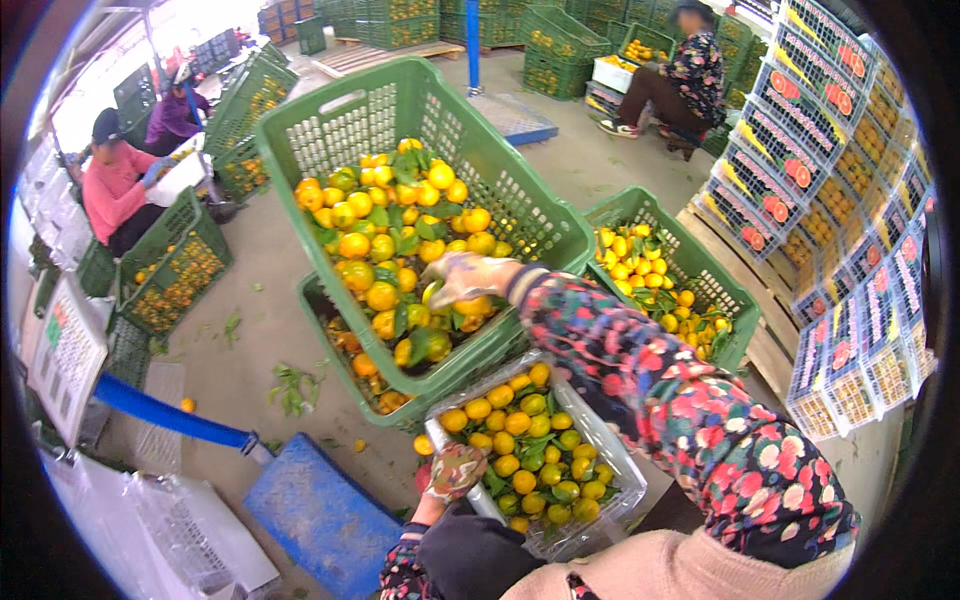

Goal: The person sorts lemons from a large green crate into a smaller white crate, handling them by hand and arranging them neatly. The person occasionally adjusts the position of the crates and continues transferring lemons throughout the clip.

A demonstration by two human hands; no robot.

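Observation:
My right hand, in a pale soiled work glove, reaches into a large green plastic crate of mandarins with leaves. Its fingers are bent down among the mandarins; whether they grip one is hidden. Below the crate, a box with a clear plastic liner holds rows of yellow-orange and greenish mandarins. At this box's left rim is my left hand, in a camouflage-patterned glove with curled fingers. One mandarin shows just beyond that hand, outside the rim; the hand's grip cannot be made out.
Another green crate supports the large one. To its right stands a crate of mandarins. Filled, printed packing boxes are stacked on a wooden pallet. A blue platform scale lies at left. Several people sit farther off, one in pink.

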